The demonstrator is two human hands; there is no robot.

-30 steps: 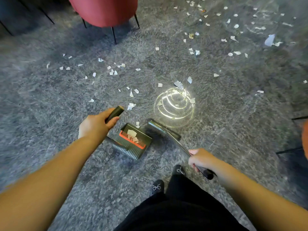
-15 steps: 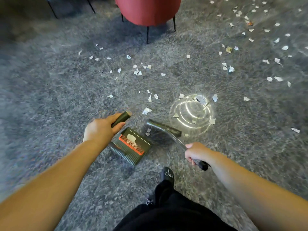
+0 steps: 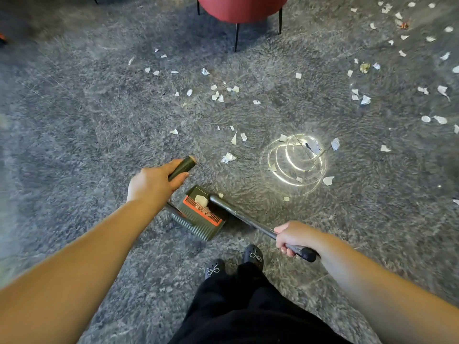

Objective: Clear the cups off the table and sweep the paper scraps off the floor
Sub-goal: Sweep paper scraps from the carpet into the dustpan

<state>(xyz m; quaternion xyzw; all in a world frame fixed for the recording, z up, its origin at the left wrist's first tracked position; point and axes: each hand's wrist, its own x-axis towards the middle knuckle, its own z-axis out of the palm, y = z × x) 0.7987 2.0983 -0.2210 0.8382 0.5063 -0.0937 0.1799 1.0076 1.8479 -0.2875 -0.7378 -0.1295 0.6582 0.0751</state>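
Observation:
White paper scraps [image 3: 228, 157] lie scattered over the grey floor, thickest at the upper right. My left hand [image 3: 154, 182] grips the dark handle of a green dustpan [image 3: 201, 219] with an orange comb edge; a few scraps sit inside it. My right hand [image 3: 294, 238] holds the metal handle of a broom [image 3: 248, 219], whose head rests right against the dustpan's open mouth. No cups or table are in view.
A red chair [image 3: 242, 8] on thin black legs stands at the top centre. A bright ring-shaped light reflection [image 3: 293, 162] glows on the floor right of the dustpan. My black shoes [image 3: 253, 255] stand just below the dustpan.
The broom head has swung left against the dustpan's mouth. The view has shifted, so the chair and scraps sit further right in frame.

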